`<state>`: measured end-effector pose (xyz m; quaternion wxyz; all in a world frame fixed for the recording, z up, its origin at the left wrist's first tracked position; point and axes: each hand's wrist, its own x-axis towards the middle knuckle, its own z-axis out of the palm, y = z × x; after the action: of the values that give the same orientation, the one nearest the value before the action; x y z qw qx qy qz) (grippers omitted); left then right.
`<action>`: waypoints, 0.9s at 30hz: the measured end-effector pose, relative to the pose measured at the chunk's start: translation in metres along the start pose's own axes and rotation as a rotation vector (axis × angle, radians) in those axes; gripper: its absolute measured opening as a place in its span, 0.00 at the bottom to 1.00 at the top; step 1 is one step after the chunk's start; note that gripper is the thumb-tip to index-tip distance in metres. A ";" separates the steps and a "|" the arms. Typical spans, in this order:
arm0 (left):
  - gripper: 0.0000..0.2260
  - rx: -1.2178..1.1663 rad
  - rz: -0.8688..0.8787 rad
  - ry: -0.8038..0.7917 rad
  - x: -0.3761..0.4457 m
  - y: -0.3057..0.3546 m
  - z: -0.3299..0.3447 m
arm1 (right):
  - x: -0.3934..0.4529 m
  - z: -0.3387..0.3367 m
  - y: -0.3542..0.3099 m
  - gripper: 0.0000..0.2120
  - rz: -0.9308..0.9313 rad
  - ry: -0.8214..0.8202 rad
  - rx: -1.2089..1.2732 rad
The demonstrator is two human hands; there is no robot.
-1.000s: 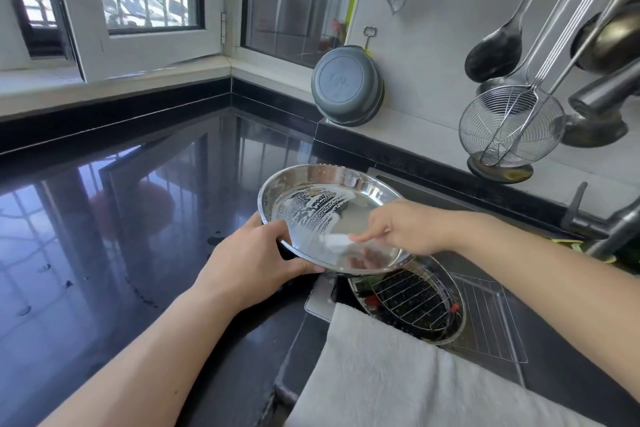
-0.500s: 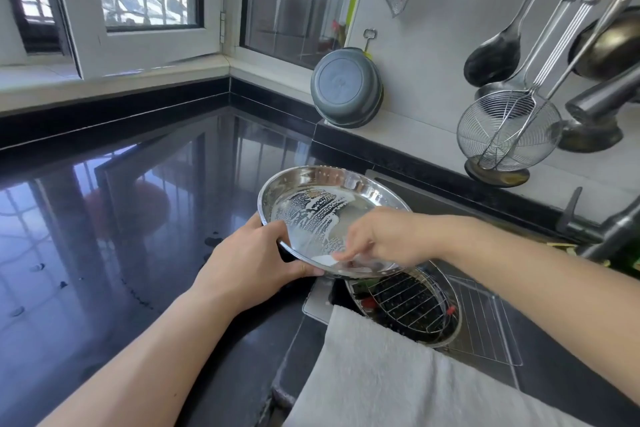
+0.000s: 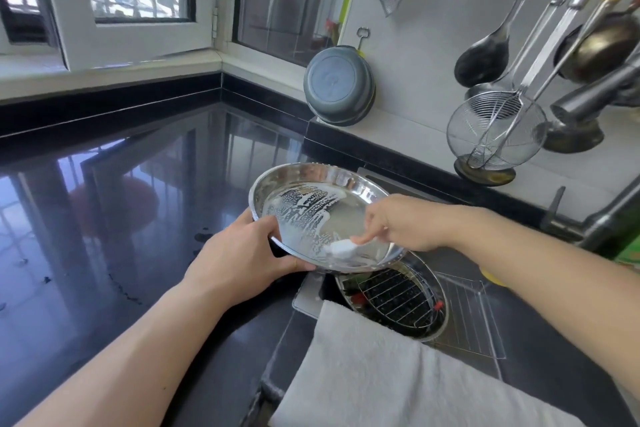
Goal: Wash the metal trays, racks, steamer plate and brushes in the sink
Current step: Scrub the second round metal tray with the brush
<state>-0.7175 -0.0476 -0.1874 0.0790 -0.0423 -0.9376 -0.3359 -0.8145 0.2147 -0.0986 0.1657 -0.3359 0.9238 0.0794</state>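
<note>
A white folded towel [image 3: 398,374] is draped over the near edge of the sink [image 3: 304,298], below and nearer than both hands. Just beyond it, under the right hand, a round stainless-steel tray [image 3: 440,319] lies in the sink basin with a wire rack with red-tipped feet [image 3: 398,298] set inside it; a flat rectangular wire rack [image 3: 467,319] lies beside them, to the right.

A round, shallow stainless-steel tray [image 3: 311,184] is held tilted above the left edge of the sink. Its near-left rim is gripped by the left hand [image 3: 239,256], the thumb curled over the rim and the fingers hidden beneath. Streaks of white soap foam [image 3: 304,208] are seen across the inner surface. A small white scrubbing pad [image 3: 341,248] is pinched by the fingertips of the right hand [image 3: 401,222] and pressed against the lower inner part of the tray.

To the left of the left hand, a glossy black stone countertop [image 3: 121,201] is spread out, with window reflections on it.

Beyond the hands, a grey round pan [image 3: 337,85] is hung against the white wall. Up and to the right of the right hand, a wire mesh skimmer [image 3: 495,130] and several metal ladles [image 3: 485,55] are hung. A metal tap [image 3: 606,218] is seen to the right of the right forearm.
</note>
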 end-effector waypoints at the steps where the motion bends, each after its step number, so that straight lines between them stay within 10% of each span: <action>1: 0.26 0.007 0.002 0.000 0.000 0.001 0.000 | 0.005 0.004 -0.002 0.17 0.005 0.037 0.028; 22: 0.33 0.085 0.011 0.024 0.000 0.001 0.003 | 0.037 -0.004 -0.010 0.21 0.387 0.167 -0.061; 27: 0.30 0.089 0.023 0.029 -0.001 0.000 0.001 | 0.044 0.008 -0.045 0.22 0.218 0.063 0.128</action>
<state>-0.7167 -0.0469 -0.1885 0.0983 -0.0448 -0.9498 -0.2937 -0.8150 0.1566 -0.1236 0.1480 -0.2245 0.9628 0.0274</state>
